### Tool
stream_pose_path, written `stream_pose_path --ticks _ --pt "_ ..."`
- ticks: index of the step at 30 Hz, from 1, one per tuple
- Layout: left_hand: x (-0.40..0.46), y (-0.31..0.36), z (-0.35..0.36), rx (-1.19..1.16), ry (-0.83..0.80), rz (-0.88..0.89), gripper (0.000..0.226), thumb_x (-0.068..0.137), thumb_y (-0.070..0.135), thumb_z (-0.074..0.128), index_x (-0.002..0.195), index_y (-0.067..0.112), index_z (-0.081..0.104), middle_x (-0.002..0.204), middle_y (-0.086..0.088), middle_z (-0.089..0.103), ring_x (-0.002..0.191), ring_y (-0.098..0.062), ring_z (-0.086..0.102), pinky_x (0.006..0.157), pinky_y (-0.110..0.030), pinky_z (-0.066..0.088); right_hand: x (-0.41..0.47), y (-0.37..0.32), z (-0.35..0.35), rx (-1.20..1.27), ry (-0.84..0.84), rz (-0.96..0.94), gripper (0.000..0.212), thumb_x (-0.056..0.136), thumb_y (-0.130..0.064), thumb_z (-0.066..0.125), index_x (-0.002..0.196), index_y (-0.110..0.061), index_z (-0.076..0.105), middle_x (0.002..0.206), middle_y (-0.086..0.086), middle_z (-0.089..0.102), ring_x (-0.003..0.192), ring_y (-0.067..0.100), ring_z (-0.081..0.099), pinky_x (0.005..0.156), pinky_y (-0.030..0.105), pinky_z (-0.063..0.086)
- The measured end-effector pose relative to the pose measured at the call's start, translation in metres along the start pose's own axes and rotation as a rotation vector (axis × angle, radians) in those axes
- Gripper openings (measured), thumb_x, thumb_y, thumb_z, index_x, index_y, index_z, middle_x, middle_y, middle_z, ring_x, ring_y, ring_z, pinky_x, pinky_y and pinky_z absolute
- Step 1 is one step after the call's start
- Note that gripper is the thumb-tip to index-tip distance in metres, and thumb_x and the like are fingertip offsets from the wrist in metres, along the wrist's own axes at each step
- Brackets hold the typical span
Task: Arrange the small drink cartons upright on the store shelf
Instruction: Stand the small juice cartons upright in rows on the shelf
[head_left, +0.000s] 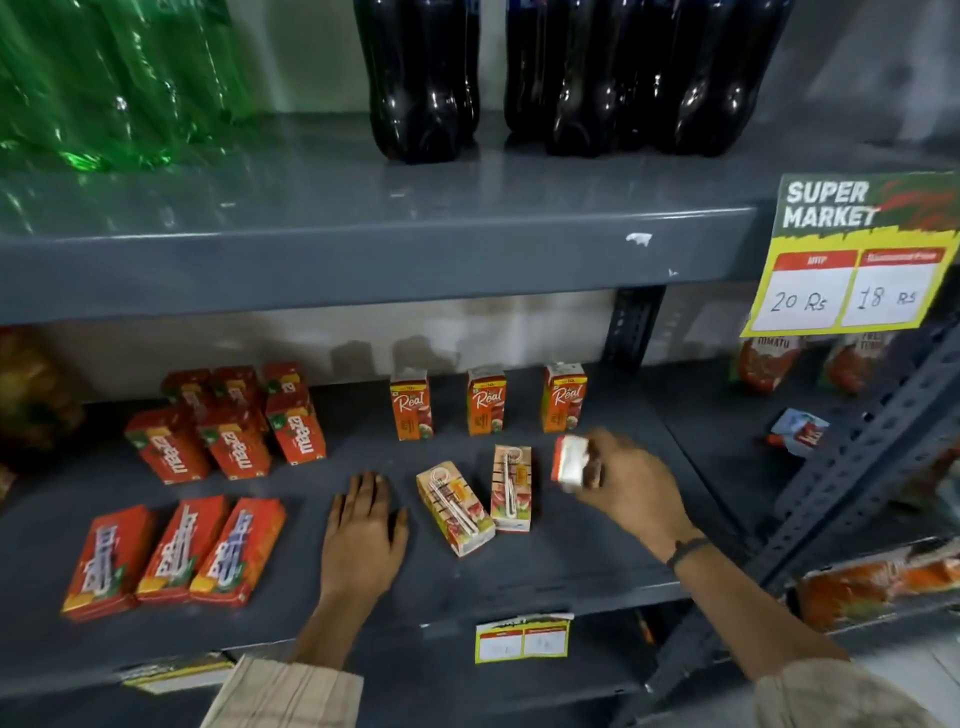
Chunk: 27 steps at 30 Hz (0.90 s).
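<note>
Three small orange Real cartons stand upright in a row at the back of the grey shelf: one on the left, one in the middle, one on the right. In front of them two more cartons lie flat with their straws facing up, a left one and a right one. My right hand grips another carton, tilted just above the shelf to the right of the lying pair. My left hand rests flat on the shelf, fingers spread, left of the lying cartons.
Red Maaza cartons stand at the back left, and three red cartons lie flat at the front left. Dark bottles and green bottles fill the shelf above. A price sign hangs at the right beside a metal upright.
</note>
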<state>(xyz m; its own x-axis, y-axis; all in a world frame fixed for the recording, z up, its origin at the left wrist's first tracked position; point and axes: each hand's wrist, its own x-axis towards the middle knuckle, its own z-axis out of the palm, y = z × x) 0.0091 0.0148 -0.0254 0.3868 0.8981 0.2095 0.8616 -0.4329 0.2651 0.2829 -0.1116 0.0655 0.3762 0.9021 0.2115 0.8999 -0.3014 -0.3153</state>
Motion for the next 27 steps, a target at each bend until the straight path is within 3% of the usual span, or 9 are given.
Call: stream_pose_path --ticks 2,7,12,16,19,23,27 --pt "0.000 0.000 0.000 -0.010 -0.009 -0.001 0.062 0.083 0.038 0.030 0.133 0.002 0.037 0.142 -0.020 0.040 0.133 -0.032 0.032 0.110 -0.047 0.023 0.000 0.000 0.004 0.193 0.096 0.256 0.056 0.066 -0.048 0.077 0.104 -0.012 0.055 0.100 0.008 0.071 0.092 0.028 0.067 0.069 0.035 0.055" --pt "0.000 0.001 -0.001 -0.027 -0.015 0.014 0.054 0.090 0.032 0.040 0.134 0.002 0.033 0.144 -0.020 0.036 0.135 -0.032 0.028 0.112 -0.047 0.020 -0.004 -0.005 0.012 0.303 0.063 0.416 0.066 0.064 -0.052 0.078 0.108 -0.011 0.053 0.106 0.011 0.071 0.099 0.030 0.066 0.076 0.037 0.054" --pt "-0.001 0.000 0.000 -0.029 -0.023 0.027 0.054 0.091 0.030 0.044 0.136 0.002 0.031 0.145 -0.020 0.033 0.136 -0.032 0.025 0.113 -0.047 0.018 -0.015 -0.013 -0.013 0.102 0.079 0.452 0.097 0.060 -0.078 0.059 0.132 -0.015 0.038 0.124 0.013 0.058 0.107 0.034 0.061 0.078 0.041 0.052" --pt "-0.002 0.001 -0.001 -0.035 -0.022 0.027 0.054 0.091 0.030 0.043 0.135 0.002 0.032 0.144 -0.021 0.034 0.136 -0.033 0.026 0.113 -0.047 0.018 0.003 -0.041 -0.030 -0.162 0.049 0.440 0.086 0.073 -0.081 0.033 0.109 -0.006 0.053 0.102 0.015 0.066 0.094 0.033 0.065 0.062 0.032 0.045" --pt "-0.003 0.000 -0.001 -0.048 -0.025 0.029 0.053 0.090 0.027 0.046 0.135 0.002 0.032 0.145 -0.020 0.033 0.136 -0.033 0.024 0.114 -0.047 0.017 0.022 -0.056 -0.029 -0.302 -0.080 0.377 0.070 0.080 -0.072 0.040 0.099 -0.008 0.061 0.094 0.010 0.069 0.088 0.027 0.067 0.059 0.027 0.043" --pt "-0.004 0.001 -0.002 -0.064 -0.012 0.027 0.052 0.090 0.026 0.047 0.134 0.002 0.034 0.144 -0.020 0.035 0.136 -0.033 0.025 0.113 -0.046 0.017 0.040 -0.042 -0.039 -0.220 -0.258 0.230 0.039 0.078 -0.039 0.069 0.103 -0.010 0.063 0.105 0.010 0.068 0.095 0.029 0.065 0.074 0.033 0.053" --pt "-0.004 0.000 -0.002 -0.061 -0.013 0.031 0.051 0.091 0.027 0.045 0.134 0.002 0.034 0.145 -0.019 0.035 0.136 -0.031 0.025 0.113 -0.045 0.017 0.061 -0.021 -0.058 -0.255 -0.388 -0.069 0.045 0.072 -0.004 0.075 0.114 -0.015 0.063 0.118 0.013 0.063 0.105 0.029 0.059 0.083 0.033 0.050"
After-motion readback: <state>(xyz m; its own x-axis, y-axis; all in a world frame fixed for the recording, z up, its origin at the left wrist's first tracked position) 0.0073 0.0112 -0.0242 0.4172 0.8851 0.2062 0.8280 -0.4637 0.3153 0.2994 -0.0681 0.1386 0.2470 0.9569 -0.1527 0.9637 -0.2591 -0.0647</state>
